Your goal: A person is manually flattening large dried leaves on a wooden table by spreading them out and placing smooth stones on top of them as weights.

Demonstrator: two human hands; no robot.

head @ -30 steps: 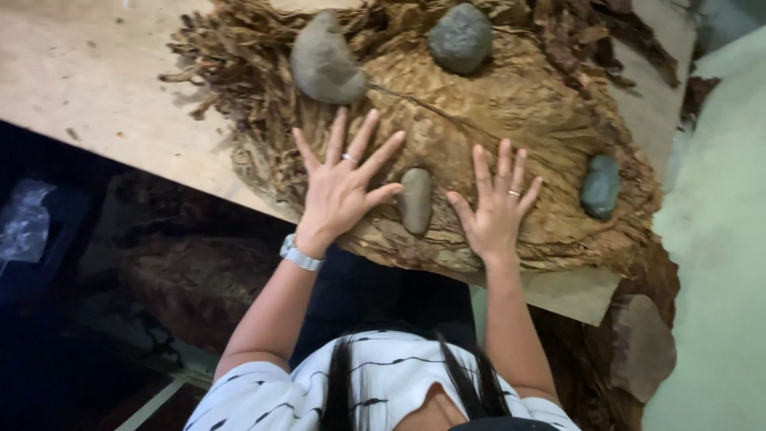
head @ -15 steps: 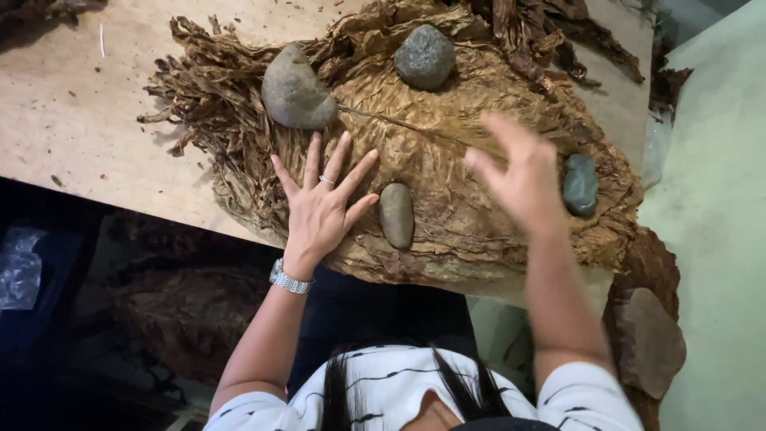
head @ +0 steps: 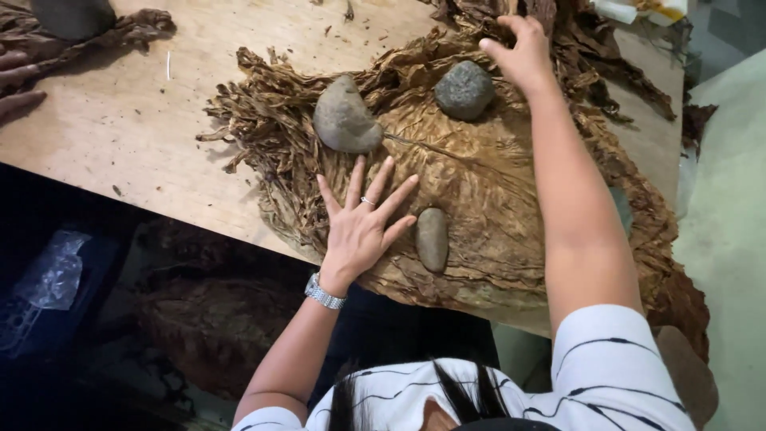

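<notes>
- Flat and spread, the left hand [head: 361, 227] presses palm-down on the broad dried tobacco leaf [head: 487, 199], gripping nothing; a ring shows on one finger and a metal wristwatch [head: 325, 292] sits at the wrist.
- Just beside that hand's thumb lies a small oval stone [head: 432, 238], resting on the leaf and not quite touching the hand.
- Beyond its fingertips sits a larger tan stone [head: 345, 118], lying where the leaf meets the ragged pile of dried leaves [head: 263, 128].
- Reaching far past the left hand, the right hand [head: 523, 56] has its fingers curled down into the dark leaves at the far edge of the pile; whether they pinch anything cannot be told.
- Close beside the right hand, on its left-hand side, rests a round grey stone [head: 464, 89] on the leaf.
- Under everything is a plywood table [head: 120, 136].
- Well apart from both hands, at the far left edge of the view, another person's fingers [head: 17, 80] rest on the table near a second heap of leaves.
</notes>
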